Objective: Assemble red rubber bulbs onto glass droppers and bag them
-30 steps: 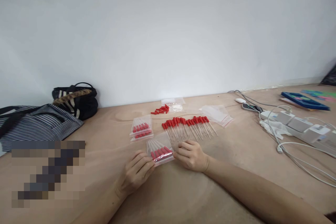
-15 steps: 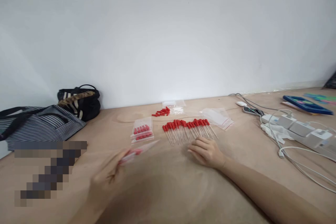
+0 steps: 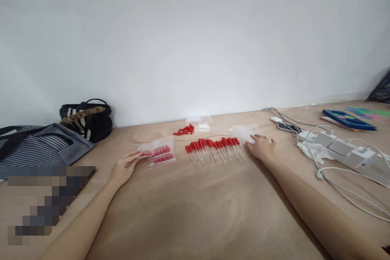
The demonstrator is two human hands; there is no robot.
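My left hand [image 3: 124, 167] pinches the edge of a clear zip bag [image 3: 145, 148] with red bulbs inside. That bag overlaps a small stack of filled zip bags [image 3: 162, 159], whose red bulbs show through the plastic. Over on the right, my right hand [image 3: 262, 147] has its fingers apart, at the edge of the flat clear zip bags [image 3: 240, 131]; whether it touches them I cannot tell. Between my hands lies a row of droppers [image 3: 213, 150] with red bulbs pointing away and thin clear stems towards me.
Loose red bulbs [image 3: 184, 131] and a bag with thin clear tubes [image 3: 202, 127] lie near the wall. A power strip with white chargers [image 3: 344, 150], cables and a blue tray [image 3: 349, 119] are at right. A striped bag [image 3: 45, 146] and a black bag [image 3: 97, 120] stand at left.
My left hand has moved forward, bringing its zip bag onto the filled stack. My right hand has gone from the dropper stems to the flat bags at right, its fingers spreading.
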